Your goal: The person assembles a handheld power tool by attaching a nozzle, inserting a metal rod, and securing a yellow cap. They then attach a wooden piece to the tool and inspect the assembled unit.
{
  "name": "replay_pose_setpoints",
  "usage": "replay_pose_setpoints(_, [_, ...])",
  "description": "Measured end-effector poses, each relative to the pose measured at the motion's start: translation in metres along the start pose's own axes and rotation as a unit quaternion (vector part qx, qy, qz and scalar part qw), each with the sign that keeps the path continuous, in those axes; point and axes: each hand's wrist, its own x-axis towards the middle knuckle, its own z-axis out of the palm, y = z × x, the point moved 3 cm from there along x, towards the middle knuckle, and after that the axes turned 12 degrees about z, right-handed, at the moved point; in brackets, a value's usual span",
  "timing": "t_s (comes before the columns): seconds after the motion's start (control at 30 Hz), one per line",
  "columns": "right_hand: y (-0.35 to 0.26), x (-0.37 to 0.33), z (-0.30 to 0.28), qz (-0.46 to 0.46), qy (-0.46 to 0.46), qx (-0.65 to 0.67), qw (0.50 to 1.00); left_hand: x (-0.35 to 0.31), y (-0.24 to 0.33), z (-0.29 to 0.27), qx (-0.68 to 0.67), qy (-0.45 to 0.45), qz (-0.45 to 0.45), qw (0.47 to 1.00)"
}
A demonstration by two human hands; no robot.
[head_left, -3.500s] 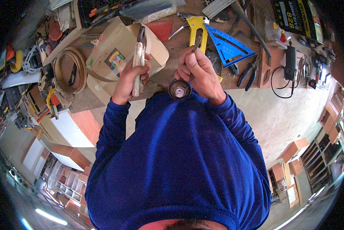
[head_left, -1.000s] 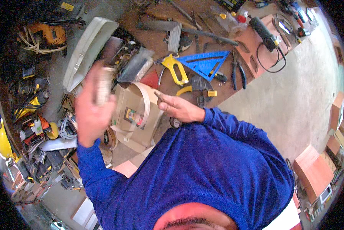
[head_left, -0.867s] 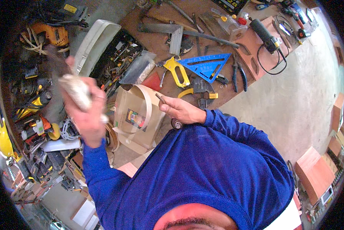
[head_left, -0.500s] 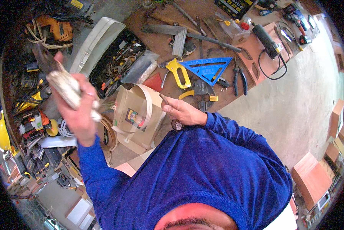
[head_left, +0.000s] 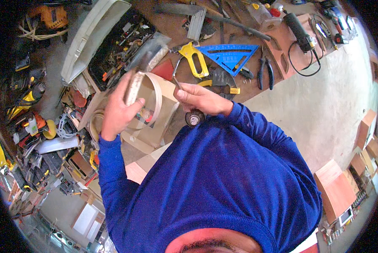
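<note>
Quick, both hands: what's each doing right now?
Left hand: closed, holding a pale handle.
Right hand: closed, pinching a thin dark piece.

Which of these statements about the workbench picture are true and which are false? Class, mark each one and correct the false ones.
1. The left hand holds a whitish handle. True.
2. The right hand is empty. False: the right hand holds a thin dark piece.
3. The yellow hand tool lies beside the blue triangular square. True.
4. The dark-handled pliers lie left of the yellow hand tool. False: the dark-handled pliers lie to its right.
5. The person's sleeves are blue. True.
</note>
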Motion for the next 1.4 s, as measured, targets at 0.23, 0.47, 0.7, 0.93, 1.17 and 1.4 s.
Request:
replay_pose_setpoints(0.23, [0.006,0.004,-0.005,-0.006,-0.018,-0.043,0.999,-0.03,-0.035,0.084,0.17,-0.046,-0.094,0.98])
replay_pose_setpoints(0.47, [0.008,0.002,-0.003,-0.013,-0.005,-0.028,1.0,-0.035,-0.007,0.122,0.34,-0.007,-0.044,0.939])
replay_pose_setpoints(0.7, [0.024,-0.002,-0.005,-0.05,0.051,0.018,0.997,-0.046,-0.017,0.176,-0.108,-0.009,0.065,0.992])
replay_pose_setpoints(0.93, [0.007,-0.021,-0.004,-0.081,0.109,0.043,0.99,-0.035,0.002,0.2,-0.362,0.114,0.059,0.923])
replay_pose_setpoints(1.17, [-0.03,-0.067,0.032,-0.321,0.003,-0.081,0.943,-0.022,0.037,0.138,-0.061,0.13,0.287,0.947])
replay_pose_setpoints(1.4, [-0.038,-0.077,0.041,-0.428,-0.076,-0.266,0.86,-0.029,0.054,0.13,-0.017,0.128,0.306,0.943])
